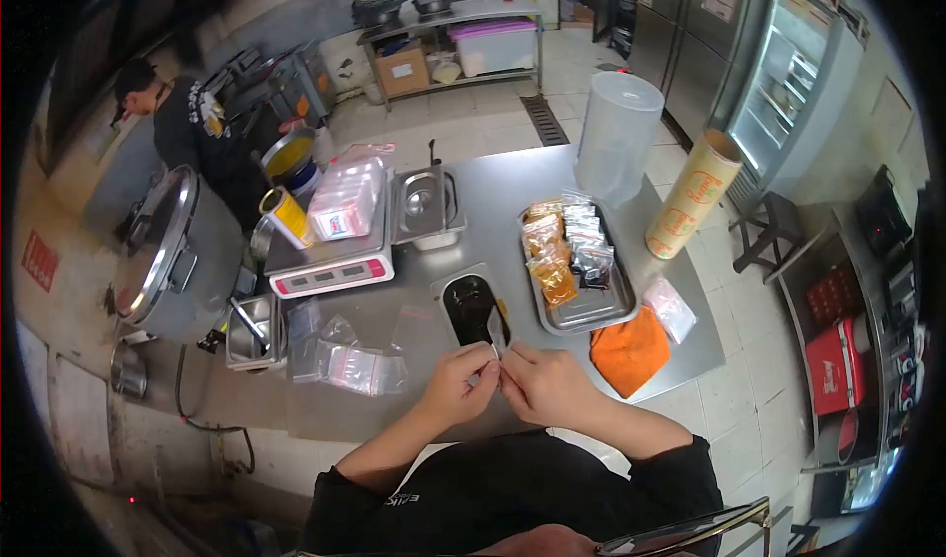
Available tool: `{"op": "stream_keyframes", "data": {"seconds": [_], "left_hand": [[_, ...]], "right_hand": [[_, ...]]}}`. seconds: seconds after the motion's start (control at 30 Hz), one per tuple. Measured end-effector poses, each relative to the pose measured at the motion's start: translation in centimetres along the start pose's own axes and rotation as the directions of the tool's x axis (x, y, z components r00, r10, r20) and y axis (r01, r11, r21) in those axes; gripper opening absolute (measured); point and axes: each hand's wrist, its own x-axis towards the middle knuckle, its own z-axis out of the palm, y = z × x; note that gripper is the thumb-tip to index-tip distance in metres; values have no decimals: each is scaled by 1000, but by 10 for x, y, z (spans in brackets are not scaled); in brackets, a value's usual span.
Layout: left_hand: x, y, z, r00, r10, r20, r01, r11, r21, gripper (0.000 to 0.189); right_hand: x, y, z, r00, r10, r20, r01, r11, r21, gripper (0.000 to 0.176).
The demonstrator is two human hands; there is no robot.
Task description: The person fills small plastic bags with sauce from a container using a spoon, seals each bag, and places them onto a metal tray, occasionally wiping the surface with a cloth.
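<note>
My left hand (461,383) and my right hand (545,383) meet at the table's near edge, fingers closed in a pinch. Between them stands a small clear plastic bag (496,329), gripped from both sides; its contents are hard to make out. Just beyond is a metal container (441,288) with dark, shiny contents (467,301). To the left lie several flat zip bags (363,369). On the right, a metal tray (593,314) bears small filled bags, some orange-brown (552,269) and some dark (593,257). An orange cloth (631,352) lies beside the tray.
A scale (333,273) carries a stack of bags (347,199) and a yellow can (287,218). A lidded pan (427,207), a clear bin (619,133) and a tall roll (694,194) stand farther back. A large pot (187,261) and a co-worker (197,128) are at left.
</note>
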Motion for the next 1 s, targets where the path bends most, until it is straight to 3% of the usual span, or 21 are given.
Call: {"op": "stream_keyframes", "data": {"seconds": [0.13, 0.2, 0.3, 0.37, 0.4, 0.47, 0.5, 0.53, 0.57, 0.6, 0.63, 0.67, 0.7, 0.73, 0.8, 0.87, 0.9, 0.93, 0.97, 1.0], "left_hand": [[-8, -3, 0, 994, -70, -81, 75, 996, 57, 10], [-10, -8, -1, 988, -109, -113, 116, 991, 62, 12], [-16, -15, -5, 975, -171, -142, 200, 954, 222, 13], [-17, -16, -10, 877, -445, -179, 462, 884, 64, 13], [-16, -18, -13, 874, -450, -183, 468, 881, 64, 13], [-12, -22, -15, 844, -187, -503, 311, 934, 176, 14], [-15, -23, -21, 840, -191, -507, 316, 933, 172, 14], [-19, -23, -30, 956, 12, -295, 116, 902, 415, 23], [-20, -22, -35, 984, 177, -28, -127, 801, 585, 34], [-22, -19, -31, 985, 172, -33, -121, 805, 581, 34], [-25, -15, -24, 986, 143, -87, -71, 828, 557, 45], [-29, -14, -20, 984, 114, -138, -24, 848, 530, 55], [-36, -23, -17, 984, 107, -139, -18, 851, 526, 55], [-45, -39, -15, 975, 148, -167, -37, 847, 531, 59], [-50, -49, -20, 965, 180, -191, -52, 845, 532, 63], [-53, -52, -32, 977, 79, -196, 25, 880, 475, 65], [-58, -60, -37, 977, 75, -201, 30, 880, 474, 65], [-66, -73, -42, 935, -167, -314, 231, 956, 181, 63], [-72, -88, -45, 841, -419, -343, 394, 908, -142, 60], [-76, -107, -48, 837, -424, -345, 400, 905, -142, 60]], "right_hand": [[3, 5, 16, 999, -27, -32, 28, 1000, 6, 14], [4, 10, 27, 969, 9, -246, -22, 999, -50, 14], [12, 17, 37, 957, 65, -283, -94, 991, -91, 15], [12, 15, 47, 964, 53, -260, -77, 994, -82, 16], [13, 13, 51, 969, 48, -242, -68, 995, -73, 17], [12, 21, 54, 969, 70, -236, -85, 995, -53, 17], [13, 25, 54, 966, 93, -240, -105, 994, -40, 18], [13, 24, 58, 967, 94, -235, -106, 994, -39, 18], [12, 22, 62, 940, 257, -226, -192, 943, 273, 18], [9, 21, 65, 898, 408, -164, -257, 790, 556, 18], [4, 21, 68, 898, 410, -157, -264, 789, 555, 18], [0, 21, 71, 895, 441, -63, -303, 706, 641, 17], [-2, 21, 74, 887, 461, 35, -345, 610, 713, 17], [-1, 21, 70, 885, 464, 43, -353, 607, 712, 17], [0, 19, 58, 946, 319, 55, -285, 742, 608, 22], [-9, 40, 48, 942, 325, 81, -304, 727, 615, 21], [-3, 47, 33, 973, 224, 51, -223, 860, 459, 30], [1, 55, 23, 993, 114, 41, -121, 951, 284, 41], [-5, 67, 29, 992, 23, 121, -38, 991, 125, 58], [-9, 73, 41, 992, 23, 126, -39, 991, 130, 58]]}}
